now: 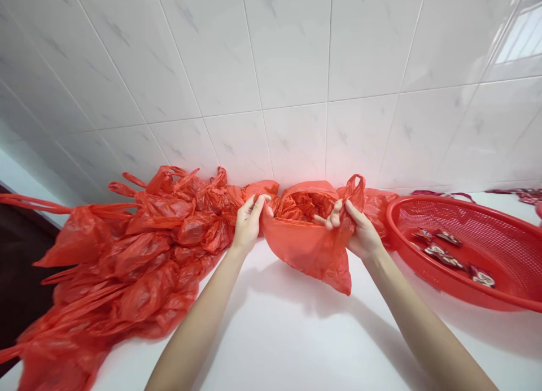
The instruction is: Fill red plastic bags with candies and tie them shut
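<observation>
Left hand (pixel 248 221) and right hand (pixel 362 230) pinch the bag (pixel 296 244) between them; hard pulling could tear it, an outward swing bump the basket (pixel 449 289) to their right.

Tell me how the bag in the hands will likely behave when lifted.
The bag will probably flop: it sags between the left hand and the right hand. It looks light for its size, as its film seems thin. The lower corner, which neither hand holds, would likely swing.
</observation>
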